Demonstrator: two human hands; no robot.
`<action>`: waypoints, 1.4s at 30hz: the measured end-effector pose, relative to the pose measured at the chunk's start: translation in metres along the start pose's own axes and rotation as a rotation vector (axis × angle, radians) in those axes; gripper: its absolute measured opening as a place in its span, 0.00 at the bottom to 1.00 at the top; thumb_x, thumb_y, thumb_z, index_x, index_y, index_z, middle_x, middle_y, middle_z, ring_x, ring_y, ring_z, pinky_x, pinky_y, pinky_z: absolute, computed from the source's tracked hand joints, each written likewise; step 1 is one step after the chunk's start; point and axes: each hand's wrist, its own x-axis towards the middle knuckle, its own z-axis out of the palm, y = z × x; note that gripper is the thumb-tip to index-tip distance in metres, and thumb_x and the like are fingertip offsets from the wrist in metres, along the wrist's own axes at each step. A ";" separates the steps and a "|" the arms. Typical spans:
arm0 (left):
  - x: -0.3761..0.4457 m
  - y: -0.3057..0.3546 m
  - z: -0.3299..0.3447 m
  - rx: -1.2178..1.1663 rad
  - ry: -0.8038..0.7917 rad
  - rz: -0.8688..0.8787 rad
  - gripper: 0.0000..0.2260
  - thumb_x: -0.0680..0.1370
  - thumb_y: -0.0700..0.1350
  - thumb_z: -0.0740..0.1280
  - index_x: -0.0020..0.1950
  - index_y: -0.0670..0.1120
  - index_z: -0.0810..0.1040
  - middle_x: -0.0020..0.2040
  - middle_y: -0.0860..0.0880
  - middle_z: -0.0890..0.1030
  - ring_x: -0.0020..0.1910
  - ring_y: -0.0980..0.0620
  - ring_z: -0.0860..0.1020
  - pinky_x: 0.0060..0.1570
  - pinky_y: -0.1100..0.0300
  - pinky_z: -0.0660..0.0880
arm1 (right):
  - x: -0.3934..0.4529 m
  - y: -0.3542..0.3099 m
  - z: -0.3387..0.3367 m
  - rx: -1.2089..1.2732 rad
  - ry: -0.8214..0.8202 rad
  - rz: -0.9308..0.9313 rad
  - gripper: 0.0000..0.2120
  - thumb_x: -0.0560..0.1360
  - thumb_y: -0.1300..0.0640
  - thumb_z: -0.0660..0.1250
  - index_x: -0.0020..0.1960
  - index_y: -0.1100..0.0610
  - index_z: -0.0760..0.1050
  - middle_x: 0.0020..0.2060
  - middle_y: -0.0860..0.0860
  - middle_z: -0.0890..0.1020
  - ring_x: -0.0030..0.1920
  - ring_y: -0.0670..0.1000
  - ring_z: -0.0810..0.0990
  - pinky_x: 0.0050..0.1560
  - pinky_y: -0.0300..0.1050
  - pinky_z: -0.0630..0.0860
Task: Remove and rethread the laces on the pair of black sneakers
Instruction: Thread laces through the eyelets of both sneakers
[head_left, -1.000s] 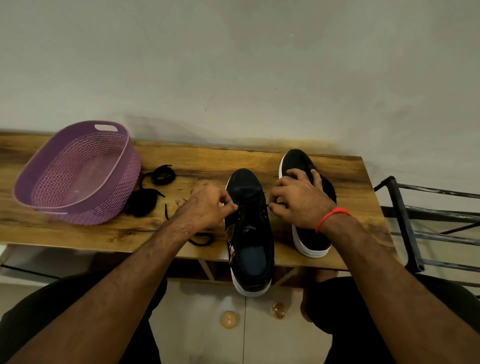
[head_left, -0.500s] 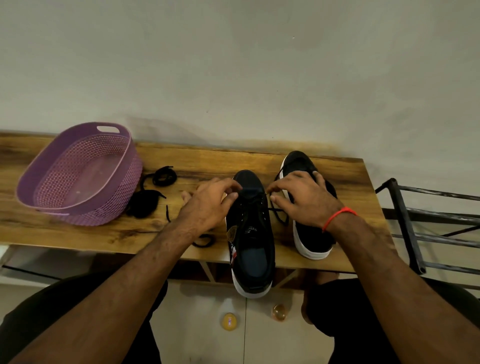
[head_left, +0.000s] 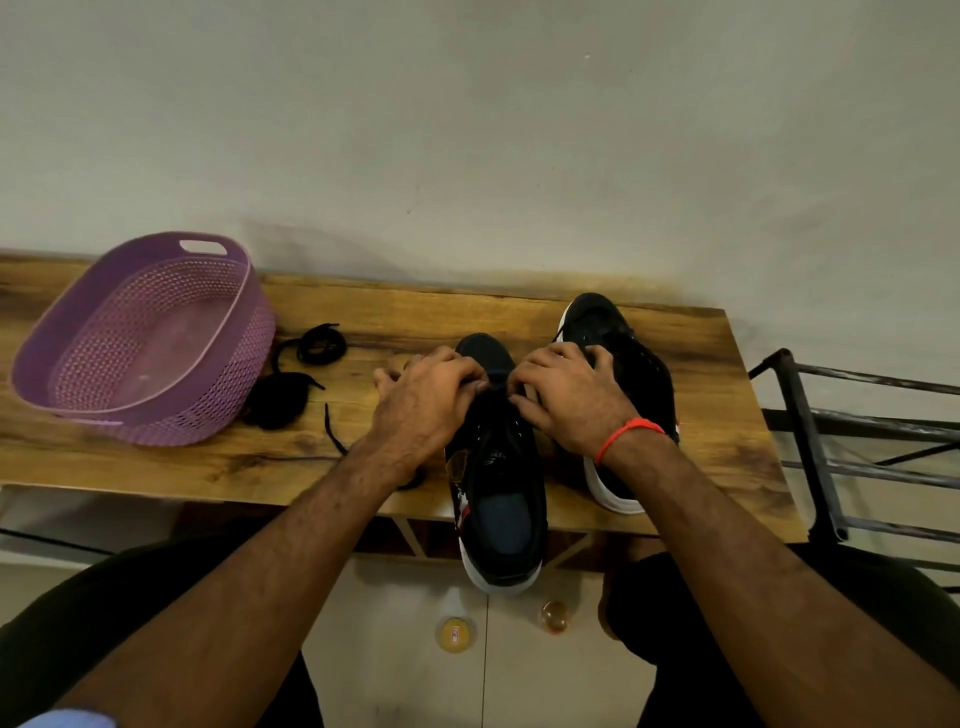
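Near black sneaker (head_left: 501, 483): on wooden table (head_left: 519, 317), heel overhanging the front edge. Left hand (head_left: 423, 402) and right hand (head_left: 569, 397): fingertips curled, pinching its lace (head_left: 497, 375) near the toe. Second sneaker (head_left: 621, 358): just beside, right. Loose lace (head_left: 291, 387): by purple basket (head_left: 140, 338).

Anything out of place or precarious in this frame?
Yes. The near sneaker sticks out heel-first past the front edge of the wooden table, so it could tip off. Two small round objects lie on the floor beneath it; what they are is unclear.
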 end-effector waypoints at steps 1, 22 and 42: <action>0.001 0.000 0.000 -0.005 -0.008 -0.008 0.10 0.83 0.57 0.61 0.60 0.60 0.79 0.62 0.57 0.75 0.64 0.51 0.70 0.56 0.46 0.61 | 0.000 0.002 -0.001 0.018 -0.005 0.003 0.10 0.81 0.45 0.59 0.60 0.44 0.74 0.65 0.43 0.73 0.73 0.52 0.61 0.72 0.66 0.54; 0.006 -0.008 -0.004 -0.233 -0.114 -0.069 0.07 0.81 0.55 0.66 0.57 0.62 0.81 0.61 0.58 0.79 0.64 0.51 0.74 0.61 0.31 0.66 | 0.002 0.003 -0.001 0.300 0.043 -0.006 0.02 0.81 0.48 0.61 0.52 0.44 0.71 0.55 0.39 0.75 0.59 0.47 0.73 0.69 0.61 0.60; 0.006 -0.005 -0.019 -0.217 -0.158 0.128 0.10 0.77 0.53 0.72 0.40 0.66 0.75 0.49 0.64 0.73 0.51 0.59 0.73 0.59 0.43 0.74 | 0.003 0.014 -0.004 0.256 -0.081 -0.009 0.08 0.79 0.43 0.63 0.48 0.46 0.77 0.48 0.41 0.79 0.53 0.44 0.73 0.72 0.58 0.54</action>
